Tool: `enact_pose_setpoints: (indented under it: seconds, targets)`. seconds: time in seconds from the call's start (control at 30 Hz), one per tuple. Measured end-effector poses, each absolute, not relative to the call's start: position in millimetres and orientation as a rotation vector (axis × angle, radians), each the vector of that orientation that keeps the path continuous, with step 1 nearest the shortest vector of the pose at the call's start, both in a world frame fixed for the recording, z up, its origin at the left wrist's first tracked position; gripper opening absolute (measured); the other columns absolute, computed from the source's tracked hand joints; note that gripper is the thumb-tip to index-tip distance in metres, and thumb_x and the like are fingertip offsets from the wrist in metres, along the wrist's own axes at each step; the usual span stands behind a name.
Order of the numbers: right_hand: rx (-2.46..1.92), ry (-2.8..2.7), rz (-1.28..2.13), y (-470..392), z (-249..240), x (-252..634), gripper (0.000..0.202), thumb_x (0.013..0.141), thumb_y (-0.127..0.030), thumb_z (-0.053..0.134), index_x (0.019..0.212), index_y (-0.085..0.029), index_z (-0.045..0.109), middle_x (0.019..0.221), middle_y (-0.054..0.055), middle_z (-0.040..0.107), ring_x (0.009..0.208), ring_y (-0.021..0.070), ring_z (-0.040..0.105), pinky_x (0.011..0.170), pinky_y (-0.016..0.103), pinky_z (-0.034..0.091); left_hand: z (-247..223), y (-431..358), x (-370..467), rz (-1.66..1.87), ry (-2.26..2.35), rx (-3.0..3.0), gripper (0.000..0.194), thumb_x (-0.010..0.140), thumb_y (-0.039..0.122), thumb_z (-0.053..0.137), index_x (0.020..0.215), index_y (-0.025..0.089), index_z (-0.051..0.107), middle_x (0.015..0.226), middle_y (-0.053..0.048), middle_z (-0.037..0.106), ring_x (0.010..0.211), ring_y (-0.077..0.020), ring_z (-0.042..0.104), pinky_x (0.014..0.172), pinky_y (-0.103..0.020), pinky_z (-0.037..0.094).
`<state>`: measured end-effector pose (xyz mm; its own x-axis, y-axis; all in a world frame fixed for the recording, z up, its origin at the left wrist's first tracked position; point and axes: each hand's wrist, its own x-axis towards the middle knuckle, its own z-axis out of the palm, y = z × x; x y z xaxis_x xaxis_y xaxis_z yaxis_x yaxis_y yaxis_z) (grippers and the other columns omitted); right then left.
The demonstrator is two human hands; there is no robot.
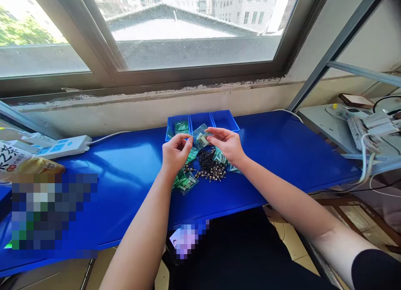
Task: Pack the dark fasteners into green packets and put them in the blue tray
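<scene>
Between my two hands hangs a small clear plastic bag (200,136) with little metal pieces inside. My left hand (177,153) pinches its left edge. The fingers of my right hand (228,145) are closed on its right side. Below the bag lies a pile of black screw-like parts (206,158), with shiny metal fittings (216,172) in front of it. Green-tinted bags of small parts (185,181) lie around the pile, partly under my left hand. Behind, a blue three-compartment tray (225,119) has greenish bags in its left compartment.
The blue table (131,185) runs below a window. To the left are a white power strip (64,147), a snack package (28,162) and a blurred-out area. On the right, a metal frame (338,48) rises beside a shelf with chargers and cables (363,131).
</scene>
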<state>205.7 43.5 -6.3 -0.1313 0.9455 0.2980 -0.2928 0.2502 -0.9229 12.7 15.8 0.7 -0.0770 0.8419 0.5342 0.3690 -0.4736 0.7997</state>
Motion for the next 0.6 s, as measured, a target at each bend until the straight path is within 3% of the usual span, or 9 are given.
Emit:
enact_pose_setpoints:
  seconds: [0.2,0.37,0.6]
  targets:
    - [-0.820,-1.446,1.162,40.3,-4.8,209.2,0.045,0.080,-0.043,0.078,0.117,-0.020,0.071,0.092,0.005,0.077,0.080,0.0183,0.073,0.066,0.033,0.063,-1.7,17.1,12.3,1.587,1.379,1.810,0.008,0.084,0.026,0.067,0.080,0.020,0.066,0.056,0.003,0.057,0.047,-0.0089,0.049,0.046,-0.023,0.036]
    - [-0.862,-1.610,0.913,38.0,-3.9,212.7,0.040,0.085,-0.037,0.074,0.120,-0.020,0.072,0.092,0.006,0.077,0.075,0.0159,0.070,0.066,0.031,0.057,-3.3,16.7,11.7,1.592,1.371,1.809,0.007,0.084,0.026,0.066,0.083,0.020,0.068,0.058,0.003,0.058,0.049,-0.0095,0.053,0.047,-0.023,0.039]
    - [-0.881,-1.674,0.833,39.0,-2.4,215.0,0.032,0.087,-0.037,0.071,0.115,-0.021,0.073,0.091,0.004,0.077,0.076,0.0158,0.069,0.063,0.030,0.052,-1.1,14.8,11.9,1.581,1.354,1.827,0.008,0.084,0.025,0.066,0.086,0.019,0.070,0.060,0.003,0.060,0.050,-0.0092,0.054,0.048,-0.023,0.040]
